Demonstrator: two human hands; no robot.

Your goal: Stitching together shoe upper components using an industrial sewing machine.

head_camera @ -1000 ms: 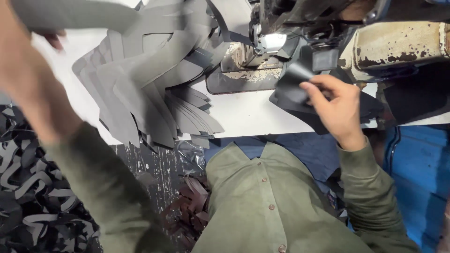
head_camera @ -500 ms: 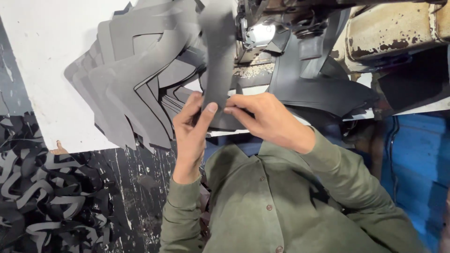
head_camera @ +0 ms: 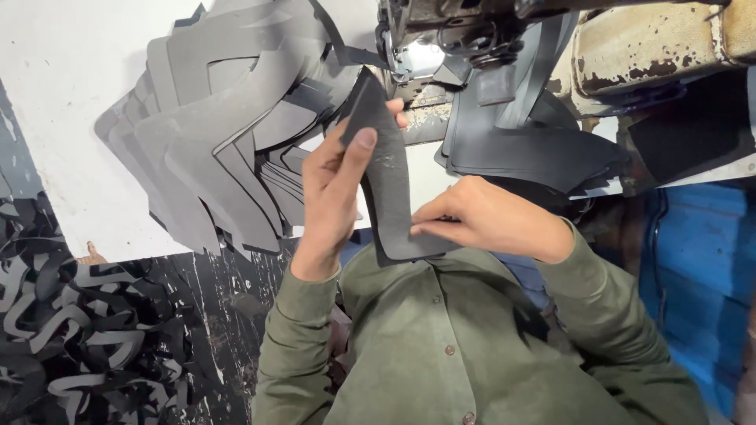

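Note:
A dark grey cut leather piece [head_camera: 391, 182], long and bent at its lower end, is held between both hands above the table edge. My left hand [head_camera: 335, 189] grips its upper left side with the thumb on the face. My right hand [head_camera: 480, 216] pinches its lower right corner. The top of the piece reaches toward the sewing machine head [head_camera: 441, 39], where a small lamp shines. A fanned stack of similar grey pieces [head_camera: 213, 149] lies on the white table [head_camera: 55, 118] to the left of my left hand.
More dark pieces [head_camera: 535, 153] lie under the worn cream machine body [head_camera: 654, 43] at the right. A heap of black strip offcuts [head_camera: 71, 330] covers the floor at lower left. A blue surface [head_camera: 701, 260] stands at the right.
Both hands have brought the grey piece closer and higher toward the machine head. A second earlier my right hand alone was at the machine and my left arm was swinging in from the left.

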